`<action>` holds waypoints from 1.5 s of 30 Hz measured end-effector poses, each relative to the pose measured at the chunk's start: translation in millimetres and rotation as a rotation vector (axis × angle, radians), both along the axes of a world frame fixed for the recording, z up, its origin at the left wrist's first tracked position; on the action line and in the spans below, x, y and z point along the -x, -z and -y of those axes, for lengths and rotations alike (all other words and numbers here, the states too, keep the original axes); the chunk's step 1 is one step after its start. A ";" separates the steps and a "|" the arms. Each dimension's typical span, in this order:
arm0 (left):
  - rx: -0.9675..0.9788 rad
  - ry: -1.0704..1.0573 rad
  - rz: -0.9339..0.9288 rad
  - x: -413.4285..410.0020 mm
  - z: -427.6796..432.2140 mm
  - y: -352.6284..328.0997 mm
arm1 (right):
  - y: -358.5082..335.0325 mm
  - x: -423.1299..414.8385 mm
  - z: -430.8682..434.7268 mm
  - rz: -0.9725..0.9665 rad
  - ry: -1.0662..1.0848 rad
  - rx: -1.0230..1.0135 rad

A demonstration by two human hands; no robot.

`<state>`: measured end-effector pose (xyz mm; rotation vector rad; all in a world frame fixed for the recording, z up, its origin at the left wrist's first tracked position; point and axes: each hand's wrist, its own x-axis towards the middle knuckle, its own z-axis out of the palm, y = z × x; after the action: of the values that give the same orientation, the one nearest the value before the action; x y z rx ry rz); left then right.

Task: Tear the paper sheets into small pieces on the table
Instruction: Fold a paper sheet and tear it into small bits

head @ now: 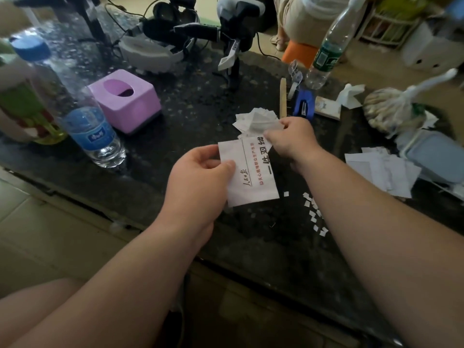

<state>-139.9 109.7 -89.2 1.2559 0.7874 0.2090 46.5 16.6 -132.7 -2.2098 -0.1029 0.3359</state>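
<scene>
Paper sheet (248, 172), printed, held just above the dark surface (190, 116) in both hands. Left hand (200, 177) pinches its near-left edge, thumb on top; right hand (293, 139) pinches the far-right corner. Wad of torn pieces (256, 120) sits at the right fingers, held or lying behind, can't tell, view soft there. Small scraps (313, 214) on the surface by the right forearm; larger offcuts (381, 169) further right. Sheet looks light, thin, floppy, possibly folded double so slightly stiffer; should rip easily. Best hold: thumbs close together at the far edge, either side of the tear line, otherwise it bends instead of tearing.
</scene>
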 end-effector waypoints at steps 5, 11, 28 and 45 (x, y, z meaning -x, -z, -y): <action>-0.064 0.058 -0.022 -0.7 10.3 -2.7 | -47.0 41.6 65.7 0.054 -0.013 -0.141; -0.021 0.213 -0.056 1.0 61.6 -2.1 | -95.4 114.3 170.8 -0.271 0.112 -0.535; -0.089 0.514 -0.032 1.8 175.1 8.4 | -55.9 180.2 252.7 -0.043 0.007 -0.228; -0.123 0.623 -0.090 -21.8 152.9 20.7 | -45.3 138.4 242.8 -0.430 0.079 -0.376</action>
<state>-118.1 -43.2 -109.9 1.5745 0.4307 -0.3099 -91.9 -226.2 -87.4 -1.7254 0.1448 0.6809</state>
